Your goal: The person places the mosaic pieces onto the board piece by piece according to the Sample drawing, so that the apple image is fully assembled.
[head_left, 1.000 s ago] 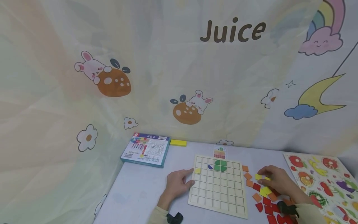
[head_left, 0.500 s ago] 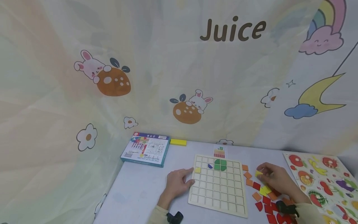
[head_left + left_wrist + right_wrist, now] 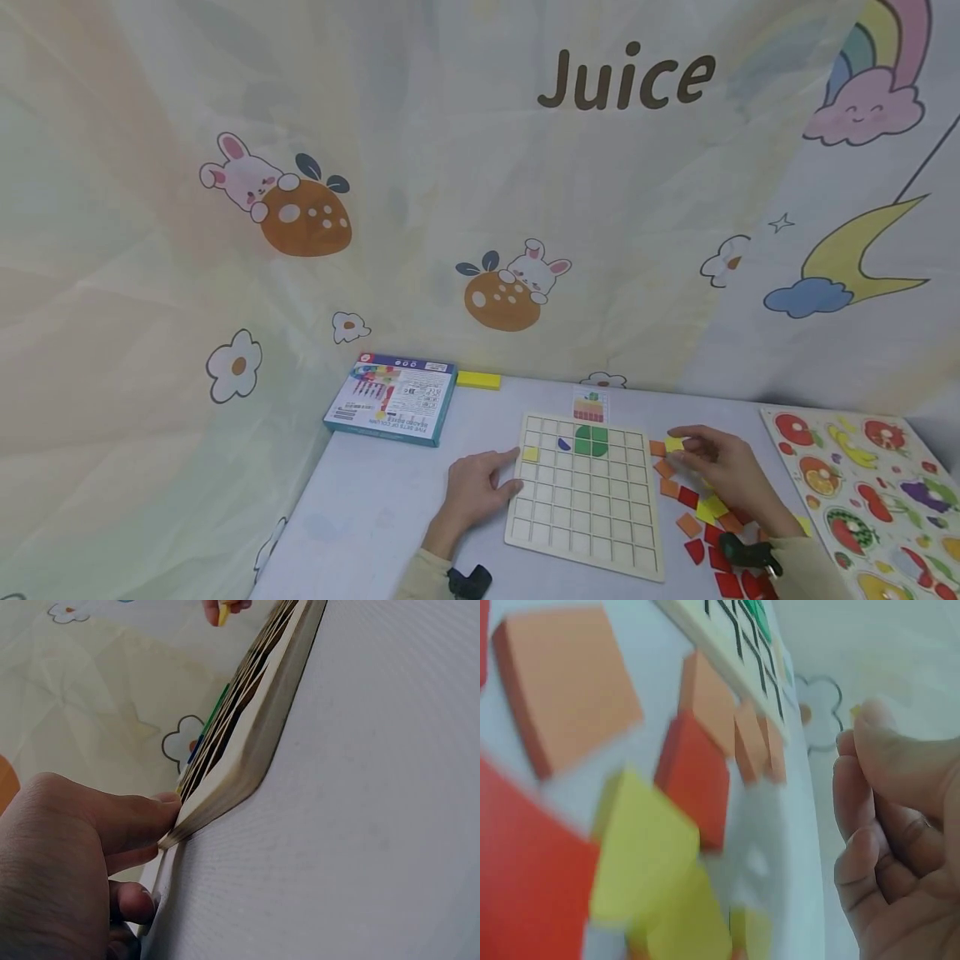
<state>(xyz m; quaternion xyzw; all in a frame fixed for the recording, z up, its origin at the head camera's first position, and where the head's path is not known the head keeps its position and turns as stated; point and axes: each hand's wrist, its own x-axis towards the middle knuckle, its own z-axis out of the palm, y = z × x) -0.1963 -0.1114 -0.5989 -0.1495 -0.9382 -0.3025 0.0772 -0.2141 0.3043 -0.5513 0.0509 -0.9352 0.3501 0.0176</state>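
Note:
A pale grid board lies on the table, with a yellow square, a blue piece and several green pieces in its cells. At its left edge rests my left hand, thumb and index finger touching the rim spread apart; the left wrist view brings this contact close. Right of the board, my right hand pinches a yellow square tile between thumb and fingertips, near an orange tile. Only a sliver of the held yellow tile shows in the right wrist view.
Loose orange, red and yellow tiles are scattered right of the board. A fruit-picture board lies beyond them. Behind stand a picture card, a yellow block and a blue-edged box. A printed curtain closes off the back.
My right hand has picked up a yellow tile from the scattered pieces and moved it left and slightly up, toward the board's right edge. The left hand stays put.

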